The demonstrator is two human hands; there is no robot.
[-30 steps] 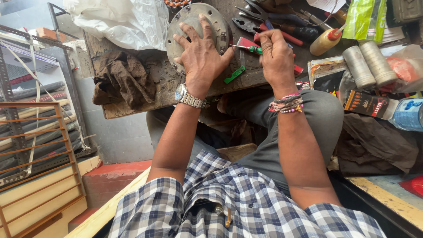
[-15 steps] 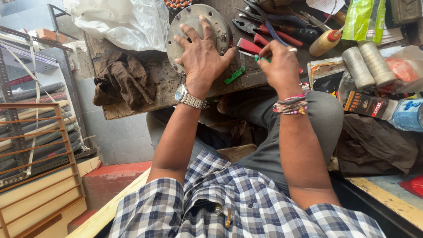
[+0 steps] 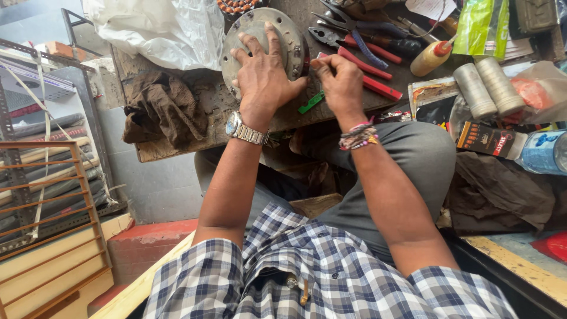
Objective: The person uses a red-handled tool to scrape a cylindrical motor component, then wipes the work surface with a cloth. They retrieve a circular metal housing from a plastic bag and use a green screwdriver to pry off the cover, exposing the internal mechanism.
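Round grey metal cover plate (image 3: 260, 35) lies flat, upper centre; left hand (image 3: 263, 74) presses it, grip released; right hand (image 3: 339, 80) clenched beside its rim.

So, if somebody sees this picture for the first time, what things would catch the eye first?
Probably the left hand, spread flat on the round grey metal plate at the top centre of the wooden bench. Beside it, the right hand is closed at the plate's right edge. Red-handled pliers lie just to the right, and a dark rag to the left.
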